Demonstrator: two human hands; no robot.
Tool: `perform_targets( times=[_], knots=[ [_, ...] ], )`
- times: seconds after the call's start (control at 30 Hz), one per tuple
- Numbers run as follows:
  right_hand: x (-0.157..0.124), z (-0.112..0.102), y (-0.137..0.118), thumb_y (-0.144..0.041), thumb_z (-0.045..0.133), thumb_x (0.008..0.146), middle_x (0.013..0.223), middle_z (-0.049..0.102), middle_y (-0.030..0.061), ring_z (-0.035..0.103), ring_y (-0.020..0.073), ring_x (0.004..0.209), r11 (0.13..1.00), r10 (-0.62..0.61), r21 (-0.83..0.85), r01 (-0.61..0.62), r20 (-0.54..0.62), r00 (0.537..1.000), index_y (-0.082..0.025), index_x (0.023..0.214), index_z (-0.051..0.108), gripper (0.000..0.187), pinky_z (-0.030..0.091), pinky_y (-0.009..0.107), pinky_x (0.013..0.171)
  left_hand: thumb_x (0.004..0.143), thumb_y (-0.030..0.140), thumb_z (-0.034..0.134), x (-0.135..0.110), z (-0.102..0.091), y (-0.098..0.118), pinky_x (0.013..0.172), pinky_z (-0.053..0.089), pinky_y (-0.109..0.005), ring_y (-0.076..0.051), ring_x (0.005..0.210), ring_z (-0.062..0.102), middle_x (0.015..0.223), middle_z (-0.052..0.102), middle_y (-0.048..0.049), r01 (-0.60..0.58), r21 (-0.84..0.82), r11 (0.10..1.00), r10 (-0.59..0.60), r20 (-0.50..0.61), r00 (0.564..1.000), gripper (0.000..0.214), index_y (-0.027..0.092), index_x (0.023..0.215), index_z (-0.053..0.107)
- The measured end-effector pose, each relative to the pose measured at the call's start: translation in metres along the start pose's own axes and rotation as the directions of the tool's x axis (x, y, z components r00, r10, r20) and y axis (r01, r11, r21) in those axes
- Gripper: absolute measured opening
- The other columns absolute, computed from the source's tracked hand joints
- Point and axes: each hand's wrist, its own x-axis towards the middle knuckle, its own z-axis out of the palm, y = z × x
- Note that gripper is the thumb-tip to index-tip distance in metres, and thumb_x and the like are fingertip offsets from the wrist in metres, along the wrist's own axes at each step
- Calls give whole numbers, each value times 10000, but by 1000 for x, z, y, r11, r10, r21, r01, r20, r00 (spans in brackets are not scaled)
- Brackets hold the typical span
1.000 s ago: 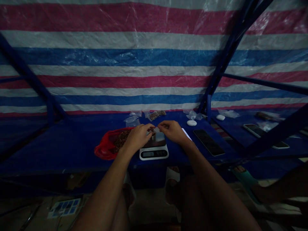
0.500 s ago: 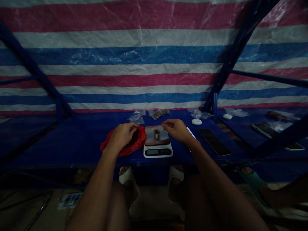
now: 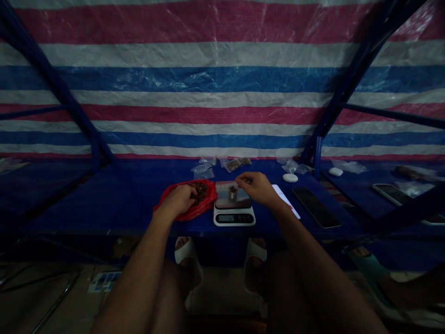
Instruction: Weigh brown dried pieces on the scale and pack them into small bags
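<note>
My left hand [image 3: 181, 200] reaches into a red plastic bag [image 3: 191, 214], its fingers curled together against small brown loose bits [image 3: 200, 189]. Its fingertips are partly hidden among them. Just right of the bag sits a white digital kitchen scale [image 3: 234, 219] with a metal-looking top. A small round cup [image 3: 232, 194] stands upright on the scale, with brown bits showing at its top. Over the back right of the scale is my right hand [image 3: 255, 185], thumb and forefinger pinched beside the cup. Whatever is in that pinch is too small to make out.
Clear plastic bags [image 3: 205, 169], small bags of brown bits [image 3: 236, 163] and a white oval case [image 3: 289, 177] lie behind. At right are a lit phone [image 3: 287, 202] and a dark phone [image 3: 314, 208]. Blue frame posts [image 3: 333, 99] rise at the sides before striped sheeting.
My left hand has lowered from above the red bag into the brown bits. The right hand keeps its pinch near the cup. The view has shifted slightly.
</note>
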Motion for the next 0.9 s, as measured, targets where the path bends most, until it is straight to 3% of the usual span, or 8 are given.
perform_targets(
  times=[0.3, 0.5, 0.7, 0.9],
  knots=[
    [-3, -7, 3, -261, 618, 928, 895, 816, 78, 747, 205, 806, 1000, 12, 0, -12, -7, 1000, -157, 907, 798, 209, 524, 283, 712, 777, 143, 683, 0, -6, -8, 837, 556, -270, -202, 856, 770, 941, 839, -35, 58, 36, 998, -58, 10, 998, 206, 280, 841, 822],
    [-3, -7, 8, -248, 619, 915, 892, 813, 80, 746, 206, 803, 1000, 6, 28, -6, -16, 1000, -154, 919, 797, 201, 527, 290, 718, 874, 205, 679, -1, -19, 1, 854, 566, -329, -268, 919, 785, 1006, 839, -75, 53, 87, 995, -46, -77, 996, 182, 269, 902, 847],
    [-2, -5, 7, -257, 624, 915, 892, 812, 73, 740, 199, 792, 1000, 8, 26, -8, -14, 1000, -163, 905, 796, 196, 517, 286, 710, 931, 256, 689, 6, -27, 43, 912, 572, -351, -268, 961, 783, 1073, 835, -64, -38, -93, 995, 24, -148, 989, 196, 247, 1047, 846],
    [-2, -6, 6, -243, 623, 916, 896, 815, 65, 736, 193, 801, 1000, -10, 8, 10, -21, 1000, -167, 905, 802, 194, 521, 283, 735, 928, 239, 707, 22, -11, 91, 979, 577, -372, -242, 1037, 764, 1114, 826, -60, -245, -308, 919, 193, -191, 962, 206, 223, 1090, 833]
  ],
)
